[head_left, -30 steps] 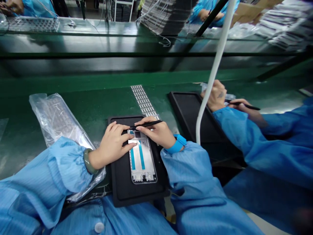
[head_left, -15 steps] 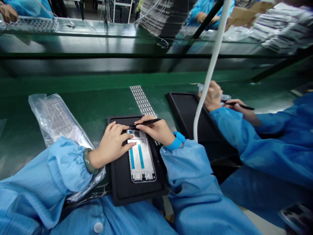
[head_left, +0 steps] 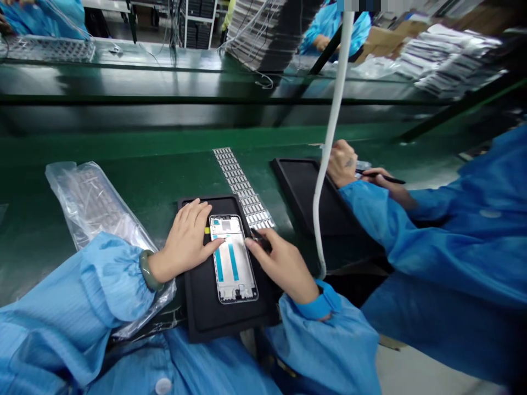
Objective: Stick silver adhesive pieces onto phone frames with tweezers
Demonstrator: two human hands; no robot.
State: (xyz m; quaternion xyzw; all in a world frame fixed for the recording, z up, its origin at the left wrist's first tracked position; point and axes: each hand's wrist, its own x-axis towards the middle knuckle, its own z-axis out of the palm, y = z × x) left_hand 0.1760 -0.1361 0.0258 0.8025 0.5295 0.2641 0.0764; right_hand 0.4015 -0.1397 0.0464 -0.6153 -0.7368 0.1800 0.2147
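Note:
A silver phone frame (head_left: 227, 263) with blue strips lies in a black tray (head_left: 197, 315) in front of me. My left hand (head_left: 185, 236) rests over the tray's left side, fingers stretched out, its thumb on the frame. A small yellow tab (head_left: 207, 231) shows between that hand and the frame's upper left edge. At the frame's right edge is my right hand (head_left: 284, 263), its fingers closed around slim black tweezers (head_left: 257, 235), mostly hidden by the hand. Beyond the tray lies a sheet of small stickers (head_left: 239, 184).
Left of the tray lies a clear plastic bag (head_left: 102, 192) with parts inside. A white cable (head_left: 329, 142) hangs down on the right. Behind it, a co-worker's hands (head_left: 343, 164) work over a second black tray (head_left: 302, 192). A raised shelf (head_left: 164, 82) runs across the back.
My right hand has moved from the frame's top edge down and right, beside its right edge. My left fingers have drawn back from the top of the frame, and the yellow tab now shows.

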